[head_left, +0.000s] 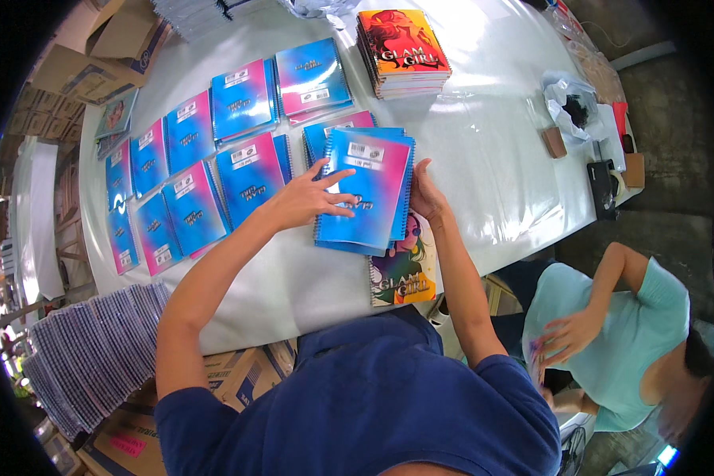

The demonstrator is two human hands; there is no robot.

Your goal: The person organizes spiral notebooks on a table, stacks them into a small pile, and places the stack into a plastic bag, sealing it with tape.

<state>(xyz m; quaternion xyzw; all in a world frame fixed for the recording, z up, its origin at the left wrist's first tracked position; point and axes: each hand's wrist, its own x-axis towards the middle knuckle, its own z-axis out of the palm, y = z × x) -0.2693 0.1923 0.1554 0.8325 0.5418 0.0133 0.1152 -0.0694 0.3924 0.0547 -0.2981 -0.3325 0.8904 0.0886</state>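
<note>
Your spread left hand (316, 198) lies on a blue-and-pink spiral-bound notebook (385, 186), white barcode label (366, 152) at its far end, toward the near side of the glossy white surface (500, 166); your unclenched right hand (428, 194) borders its right edge.

An open cardboard box (83, 75) stands beyond the far left of the white-covered table (496, 151); toward the right edge, a white plastic bag (559, 83) holds something dark, with a small brown block (554, 143) just beside it; nearby lies a black object (601, 192); a co-worker in a pale teal shirt (611, 305) is at right; more cardboard boxes (242, 374) sit at lower left, one bearing a pink label (128, 446).
</note>
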